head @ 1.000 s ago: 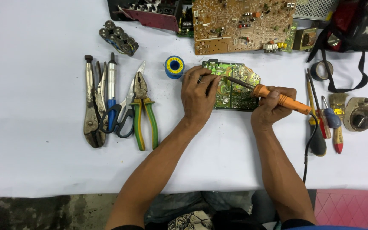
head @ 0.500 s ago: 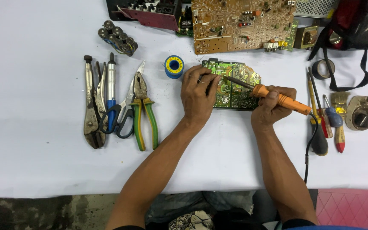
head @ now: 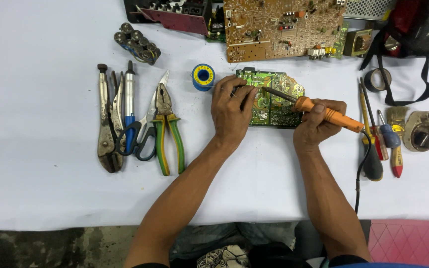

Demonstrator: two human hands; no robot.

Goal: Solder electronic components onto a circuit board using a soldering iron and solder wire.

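white table [head: 50, 198]; left hand [head: 230, 110] pinches solder wire at green board [head: 274, 106]; right hand [head: 319, 126] grips iron [head: 319, 109]; best keep the tip steady on the joint.

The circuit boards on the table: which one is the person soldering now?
The small green circuit board, under the left hand and the tip of the orange soldering iron held by the right hand. The large brown circuit board lies untouched behind.

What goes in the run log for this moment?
left hand: pinching solder wire | right hand: gripping soldering iron | tip on green circuit board
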